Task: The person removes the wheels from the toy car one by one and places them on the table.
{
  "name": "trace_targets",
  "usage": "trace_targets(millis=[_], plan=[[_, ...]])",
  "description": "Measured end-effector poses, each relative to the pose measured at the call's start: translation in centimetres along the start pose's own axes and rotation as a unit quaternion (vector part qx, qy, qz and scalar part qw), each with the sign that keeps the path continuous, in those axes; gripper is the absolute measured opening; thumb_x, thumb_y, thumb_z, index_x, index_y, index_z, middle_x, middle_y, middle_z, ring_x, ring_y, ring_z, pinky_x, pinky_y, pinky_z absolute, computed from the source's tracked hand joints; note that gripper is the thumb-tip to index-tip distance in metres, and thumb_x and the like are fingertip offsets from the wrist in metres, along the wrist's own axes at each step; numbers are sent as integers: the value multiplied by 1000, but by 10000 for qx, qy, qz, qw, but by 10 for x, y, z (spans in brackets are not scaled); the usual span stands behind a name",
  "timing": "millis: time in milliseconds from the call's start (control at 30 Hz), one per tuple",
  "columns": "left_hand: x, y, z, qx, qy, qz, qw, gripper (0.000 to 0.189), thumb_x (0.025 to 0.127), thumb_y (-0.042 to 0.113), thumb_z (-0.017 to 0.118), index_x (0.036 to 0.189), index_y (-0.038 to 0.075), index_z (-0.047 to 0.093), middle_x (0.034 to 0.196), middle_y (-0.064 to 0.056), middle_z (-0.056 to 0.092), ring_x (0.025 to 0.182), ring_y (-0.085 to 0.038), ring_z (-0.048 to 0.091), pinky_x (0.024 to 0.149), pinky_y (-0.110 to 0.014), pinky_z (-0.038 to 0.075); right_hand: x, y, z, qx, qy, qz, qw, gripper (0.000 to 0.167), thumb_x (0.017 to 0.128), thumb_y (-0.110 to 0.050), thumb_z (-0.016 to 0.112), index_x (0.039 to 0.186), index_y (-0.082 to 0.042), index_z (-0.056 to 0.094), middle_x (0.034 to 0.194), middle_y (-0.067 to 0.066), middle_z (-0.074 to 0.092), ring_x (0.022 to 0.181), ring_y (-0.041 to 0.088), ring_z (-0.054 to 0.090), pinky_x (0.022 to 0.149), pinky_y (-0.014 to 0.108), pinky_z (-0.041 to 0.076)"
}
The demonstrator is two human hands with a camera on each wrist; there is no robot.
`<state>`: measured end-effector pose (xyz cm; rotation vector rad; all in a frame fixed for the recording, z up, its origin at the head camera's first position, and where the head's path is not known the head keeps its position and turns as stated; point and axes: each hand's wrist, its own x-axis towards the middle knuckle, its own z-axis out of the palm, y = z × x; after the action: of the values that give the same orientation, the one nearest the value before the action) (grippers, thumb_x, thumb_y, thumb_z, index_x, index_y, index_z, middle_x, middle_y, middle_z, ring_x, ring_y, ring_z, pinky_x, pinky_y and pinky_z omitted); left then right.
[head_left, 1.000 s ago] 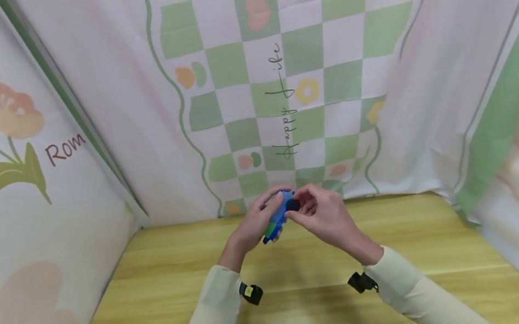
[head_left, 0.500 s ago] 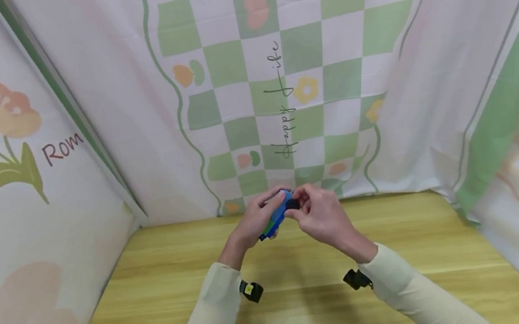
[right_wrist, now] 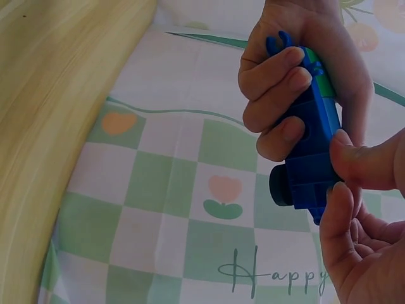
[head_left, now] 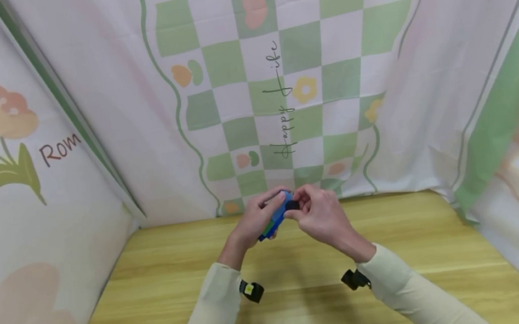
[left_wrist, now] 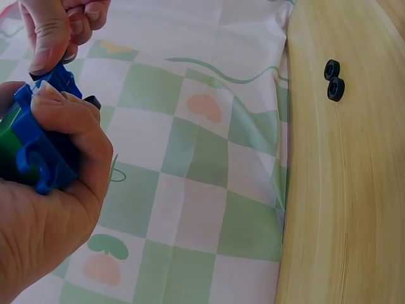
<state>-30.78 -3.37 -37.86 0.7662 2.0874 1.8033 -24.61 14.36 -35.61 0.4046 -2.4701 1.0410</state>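
Below the frame's centre, your left hand is gripping the blue toy, just now turning slightly; your right hand is pinching the black wheel, apparently still working it.

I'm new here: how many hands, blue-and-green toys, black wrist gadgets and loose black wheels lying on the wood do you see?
Hands: 2 (left hand, right hand)
Blue-and-green toy: 1
Black wrist gadgets: 2
Loose black wheels: 2
Total: 7
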Motion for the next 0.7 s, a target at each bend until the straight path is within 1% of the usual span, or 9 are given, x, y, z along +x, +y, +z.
trace_targets(millis=[67,133,267,367,467,533,700], plan=[[0,-1,0,-26,-9,-29,10000,48,106,51,47,141,20,57,110,-14,62,57,-17,49,46,-26,45,0,1,0,-16,-24,15,10000,32,83,-20,85,99,-1,66,79,5,65,65,12,57,60,26,50],[0,-1,0,-77,5,-92,9999,47,106,51,47,141,22,58,110,-14,62,57,-17,49,46,-25,45,0,2,0,-49,-56,-2,10000,32,84,-21,85,99,-1,65,79,5,65,65,12,58,61,26,51],[-1,-3,1,-262,40,-298,9992,45,105,53,47,140,27,58,108,-12,62,59,-16,50,46,-24,45,0,3,0,-102,-103,-83,9999,32,84,-22,85,101,-2,66,82,5,66,67,11,59,63,27,53],[-1,-5,1,-393,25,-393,9985,49,105,56,42,140,24,58,102,-11,59,59,-15,50,46,-24,45,-2,4,-1,-77,-78,-188,9998,33,83,-21,86,102,-2,67,84,6,68,69,11,63,64,28,56],[-1,-6,1,-494,-20,-376,9981,55,106,58,38,141,18,55,98,-11,57,56,-15,49,46,-24,45,-3,5,-1,-31,-25,-314,9995,33,83,-19,86,102,-1,67,85,8,70,70,12,65,64,27,58],[-1,-7,1,-510,-3,-377,9980,55,106,57,38,141,19,55,100,-12,57,57,-16,49,46,-24,45,-4,5,0,-3,24,-410,9992,33,83,-17,86,103,0,67,87,9,71,71,12,67,64,26,59],[1,-5,0,-542,109,-453,9974,47,105,55,45,142,28,56,120,-14,56,72,-19,53,49,-25,47,-5,7,1,153,29,-535,9984,33,84,-13,84,107,1,65,90,11,72,72,14,69,64,23,60]])
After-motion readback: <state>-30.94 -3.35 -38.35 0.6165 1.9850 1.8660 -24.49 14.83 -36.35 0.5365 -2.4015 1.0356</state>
